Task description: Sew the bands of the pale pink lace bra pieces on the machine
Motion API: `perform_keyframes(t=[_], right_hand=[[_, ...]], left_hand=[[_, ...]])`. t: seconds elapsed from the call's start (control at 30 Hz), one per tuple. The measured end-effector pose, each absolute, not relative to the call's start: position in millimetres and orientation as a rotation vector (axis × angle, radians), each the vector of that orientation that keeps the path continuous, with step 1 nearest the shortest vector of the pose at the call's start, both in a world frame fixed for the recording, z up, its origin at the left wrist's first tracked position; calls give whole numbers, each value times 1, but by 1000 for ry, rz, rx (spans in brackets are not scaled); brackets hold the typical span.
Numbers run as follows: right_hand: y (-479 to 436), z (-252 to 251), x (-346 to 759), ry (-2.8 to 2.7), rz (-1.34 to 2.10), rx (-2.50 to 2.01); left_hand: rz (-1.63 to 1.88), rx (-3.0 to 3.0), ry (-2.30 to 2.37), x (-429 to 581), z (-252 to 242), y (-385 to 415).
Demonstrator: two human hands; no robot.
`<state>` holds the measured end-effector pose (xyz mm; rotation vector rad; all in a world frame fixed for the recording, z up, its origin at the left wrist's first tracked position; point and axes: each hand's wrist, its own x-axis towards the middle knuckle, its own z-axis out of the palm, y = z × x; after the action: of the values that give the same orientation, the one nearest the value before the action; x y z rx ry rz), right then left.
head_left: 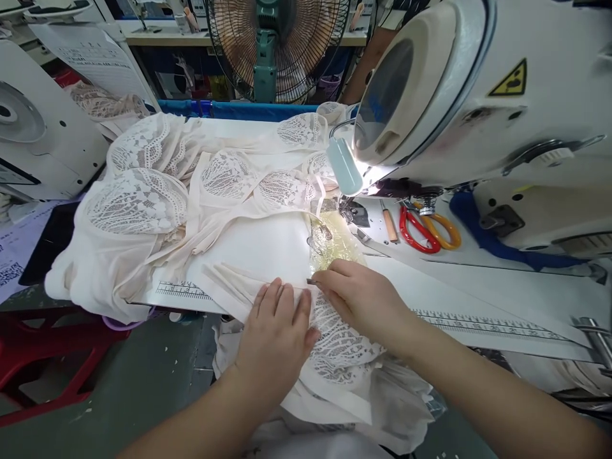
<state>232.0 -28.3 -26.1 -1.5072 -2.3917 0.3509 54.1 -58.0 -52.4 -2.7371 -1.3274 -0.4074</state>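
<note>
My left hand (278,331) lies flat on a cream lace bra (342,344), its fingers stretched out over the fabric at the table's front edge. Beside it, my right hand (366,303) is closed in a pinch. A small dark metal tip (312,281) pokes out from its fingers; most of that piece is hidden in the grip. The bra's lace part hangs over the edge below both hands. Just beyond my right hand lies a yellowish clear plastic bag (335,236) under the sewing machine's needle area.
A sewing machine (478,115) with a lit lamp (345,167) stands at right. Beneath its arm are red-handled scissors (418,233), orange-handled scissors (447,231) and a wooden-handled tool (389,223). More lace bras (138,204) are piled at left. A fan (277,51) stands behind.
</note>
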Motion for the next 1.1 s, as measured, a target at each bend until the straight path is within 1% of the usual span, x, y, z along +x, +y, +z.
perform_keyframes(t=[0.2,0.4,0.53,0.63,0.77,0.9,1.0,1.1], right_hand=[[-24,-32,225,-2485,262,-1453],[-22,-25,232,-2650,176,-1428],[-26,-15,243,-2749,154,-1516],[-30,-8,249,-2711,152,-1604],[-34,-7,249,-2508,277,-1549],[-36,-14,240,-2143,557,-1530],[-38,-19,232,-1981,746,-1582],[-37,-23,226,-1988,764,-1511]], left_hand=[[-356,-2752,-1334,55,-50,-57],[-317,-2754,-1330,55,-46,-57],[-327,-2727,-1326,54,-46,-57],[-317,-2722,-1325,55,-45,-57],[-299,-2736,-1331,56,-45,-57],[-310,-2739,-1343,54,-45,-55],[-363,-2698,-1362,47,-44,-54],[-371,-2675,-1360,40,-43,-54]])
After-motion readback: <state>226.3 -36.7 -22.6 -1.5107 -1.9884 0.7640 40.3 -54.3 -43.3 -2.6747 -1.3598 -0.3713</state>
